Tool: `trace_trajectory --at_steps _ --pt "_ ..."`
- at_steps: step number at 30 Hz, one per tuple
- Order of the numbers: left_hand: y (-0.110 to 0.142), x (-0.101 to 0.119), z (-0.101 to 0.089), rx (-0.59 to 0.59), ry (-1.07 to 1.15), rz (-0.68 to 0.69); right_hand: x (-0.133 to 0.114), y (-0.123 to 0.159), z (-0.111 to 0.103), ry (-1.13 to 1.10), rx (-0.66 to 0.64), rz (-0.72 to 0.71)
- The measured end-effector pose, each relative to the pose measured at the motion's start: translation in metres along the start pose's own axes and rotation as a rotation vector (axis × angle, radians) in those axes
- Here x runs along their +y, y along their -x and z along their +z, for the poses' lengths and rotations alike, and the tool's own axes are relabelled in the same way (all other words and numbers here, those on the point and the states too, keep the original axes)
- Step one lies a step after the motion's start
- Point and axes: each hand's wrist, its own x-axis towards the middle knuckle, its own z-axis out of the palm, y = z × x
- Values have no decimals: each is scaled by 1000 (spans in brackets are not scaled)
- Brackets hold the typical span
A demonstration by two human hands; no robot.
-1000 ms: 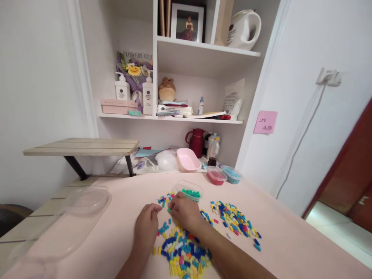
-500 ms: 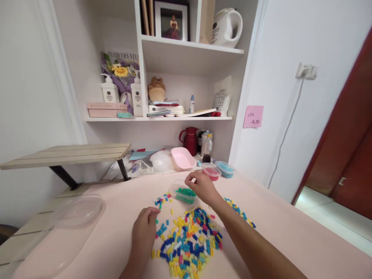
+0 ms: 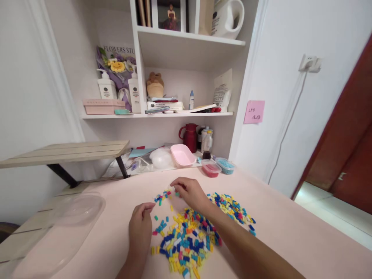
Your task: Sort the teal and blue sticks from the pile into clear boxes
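Observation:
Small coloured plastic pieces lie in a big heap (image 3: 186, 244) on the pink table (image 3: 290, 240), with a second heap (image 3: 232, 207) to the right and a few loose ones (image 3: 162, 196) farther back. My left hand (image 3: 141, 224) rests on the table at the big heap's left edge, fingers curled in, thumb against forefinger. My right hand (image 3: 190, 192) reaches across between the heaps, its fingertips pinched together by the loose pieces, where a bit of green shows. What they hold is too small to make out.
A clear plastic lid (image 3: 72, 211) lies at the table's left. At the back stand a pink tub (image 3: 183, 155), a red-filled box (image 3: 211, 169), a blue-filled box (image 3: 225, 165) and a red jug (image 3: 190, 137). A wooden riser (image 3: 66, 149) and wall shelves lie behind.
My right hand went from the heap up to a small tub of green pieces, then came back left and down to the loose pieces. That tub no longer shows. My left hand stayed put.

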Motion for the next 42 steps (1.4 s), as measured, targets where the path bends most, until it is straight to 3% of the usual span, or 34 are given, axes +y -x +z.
trace_trajectory --at_steps 7,13,18,30,39,42 --pt "0 4 -2 22 54 -69 5 22 41 142 -157 -155" --pt "2 5 0 23 80 -83 9 30 47 487 -305 -255" --pt "5 10 0 6 96 -103 5 28 51 612 -342 -206" --pt "6 12 -1 -10 64 -126 18 23 48 237 -270 22" --pt "8 15 -2 -18 75 -114 8 22 45 296 -298 53" --pt "8 15 -3 -5 85 -115 0 17 37 226 -244 43"
